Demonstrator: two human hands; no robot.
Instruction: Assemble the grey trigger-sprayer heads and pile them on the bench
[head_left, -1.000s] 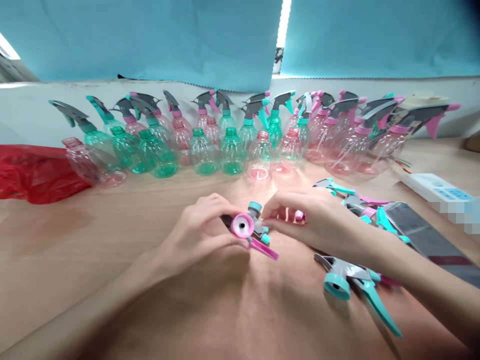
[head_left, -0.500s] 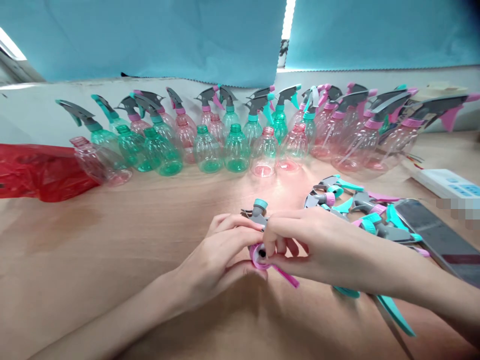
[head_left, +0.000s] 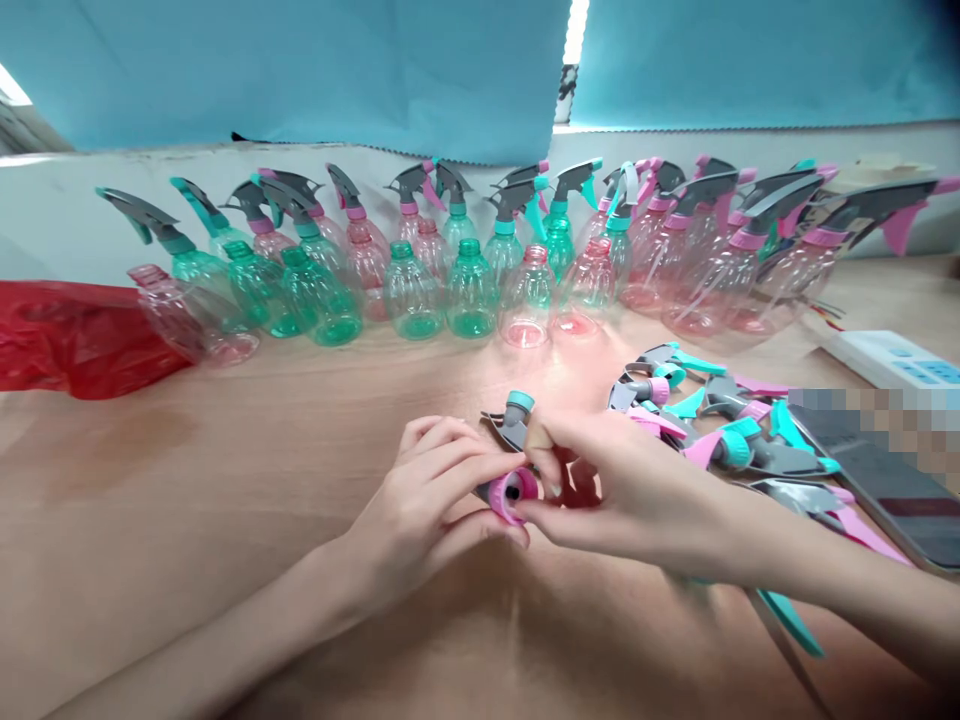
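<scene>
While between both hands (head_left: 525,490): spray head (head_left: 510,490)

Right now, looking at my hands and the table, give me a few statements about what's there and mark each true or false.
1. Both hands, left hand and right hand, hold a spray head with a pink collar. True.
2. A red plastic bag lies at the table's left. True.
3. Every bottle in the row has a spray head. False: several stand open.
4. The loose spray heads lie left of the hands. False: right.
</scene>
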